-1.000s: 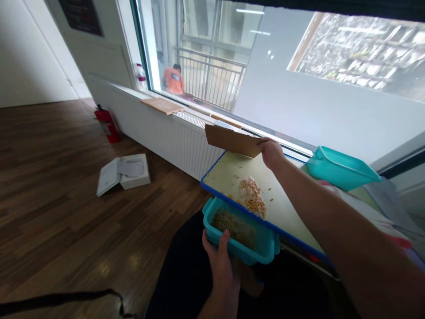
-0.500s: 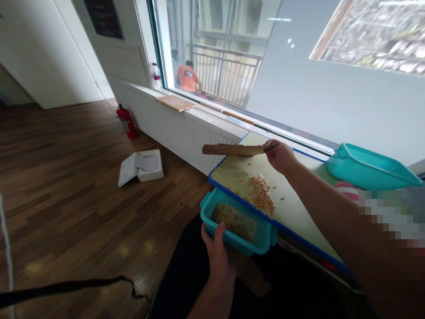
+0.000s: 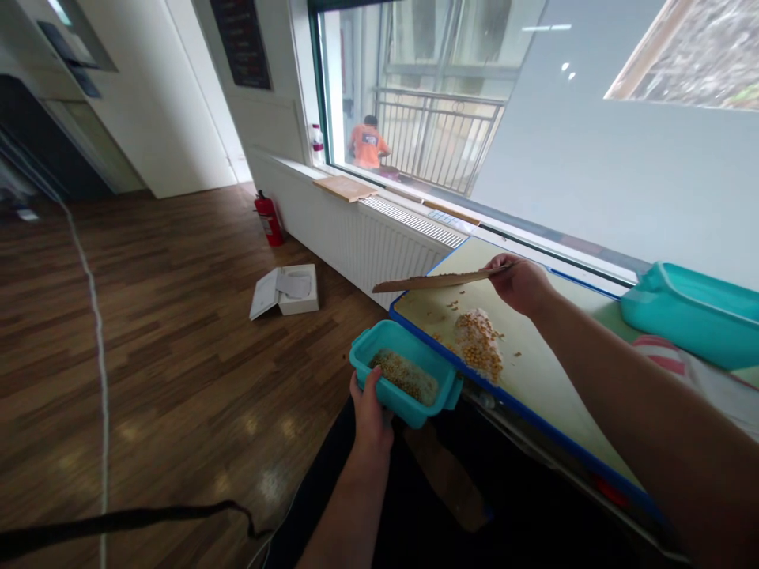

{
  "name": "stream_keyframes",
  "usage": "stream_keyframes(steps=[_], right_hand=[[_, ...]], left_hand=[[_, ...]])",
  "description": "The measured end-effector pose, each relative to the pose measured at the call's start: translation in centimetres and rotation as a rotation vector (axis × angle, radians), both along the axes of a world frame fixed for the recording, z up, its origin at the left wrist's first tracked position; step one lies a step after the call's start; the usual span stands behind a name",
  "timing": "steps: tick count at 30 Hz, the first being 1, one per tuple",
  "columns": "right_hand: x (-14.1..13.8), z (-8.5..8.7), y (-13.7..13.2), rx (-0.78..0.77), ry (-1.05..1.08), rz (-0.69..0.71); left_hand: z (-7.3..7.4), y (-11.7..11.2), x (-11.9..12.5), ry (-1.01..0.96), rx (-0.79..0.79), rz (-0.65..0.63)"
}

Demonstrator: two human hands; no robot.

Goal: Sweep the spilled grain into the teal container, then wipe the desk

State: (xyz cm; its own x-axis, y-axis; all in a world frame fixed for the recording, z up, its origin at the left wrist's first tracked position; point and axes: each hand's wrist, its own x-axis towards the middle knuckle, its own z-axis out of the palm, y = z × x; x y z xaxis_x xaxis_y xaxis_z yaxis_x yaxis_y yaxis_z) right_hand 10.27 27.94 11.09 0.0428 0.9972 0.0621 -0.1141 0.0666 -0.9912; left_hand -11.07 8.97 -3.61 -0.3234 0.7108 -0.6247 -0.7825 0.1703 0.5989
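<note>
The left hand [image 3: 371, 411] grips a teal plastic tub [image 3: 405, 382] of grains below the blue-rimmed desk [image 3: 534, 379] edge. The right hand [image 3: 522, 283] pinches a flat brown cardboard piece [image 3: 439, 280] above the yellow grain pile [image 3: 480, 352].

Two teal tubs [image 3: 415, 412] [image 3: 688, 316], one cardboard sheet [image 3: 439, 280], one heap of kernels [image 3: 480, 348], one fire extinguisher [image 3: 268, 219], one white box [image 3: 285, 288]

left hand [image 3: 368, 412]: we grip teal container [image 3: 405, 382] of kernels at table [image 3: 534, 379] edge | right hand [image 3: 520, 283]: we hold cardboard piece [image 3: 439, 280] flat above corn pile [image 3: 480, 350]
</note>
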Motion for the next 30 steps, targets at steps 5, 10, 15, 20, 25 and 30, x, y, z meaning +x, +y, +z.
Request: stream_keyframes(steps=[5,10,15,20,25,30], right_hand=[[0.2,0.2,-0.3,-0.004,-0.024,0.036],[0.4,0.4,-0.8,-0.04,-0.001,0.052],[1.1,0.5,-1.4,-0.043,0.007,0.075],[1.8,0.6,-2.0,-0.065,-0.029,0.092],[2.3,0.6,-3.1,-0.044,-0.065,0.105],[2.7,0.8,-4.1,-0.05,-0.083,0.105]], left_hand=[[0.8,0.2,-0.8,0.005,0.03,-0.049],[1.7,-0.5,-0.6,0.0,0.048,-0.113],[2.0,-0.9,-0.2,0.017,0.023,-0.134],[2.6,-1.3,0.3,0.025,0.027,-0.141],[3.1,-2.1,1.4,0.03,0.059,-0.129],[3.0,-3.1,2.9,0.028,0.092,-0.109]])
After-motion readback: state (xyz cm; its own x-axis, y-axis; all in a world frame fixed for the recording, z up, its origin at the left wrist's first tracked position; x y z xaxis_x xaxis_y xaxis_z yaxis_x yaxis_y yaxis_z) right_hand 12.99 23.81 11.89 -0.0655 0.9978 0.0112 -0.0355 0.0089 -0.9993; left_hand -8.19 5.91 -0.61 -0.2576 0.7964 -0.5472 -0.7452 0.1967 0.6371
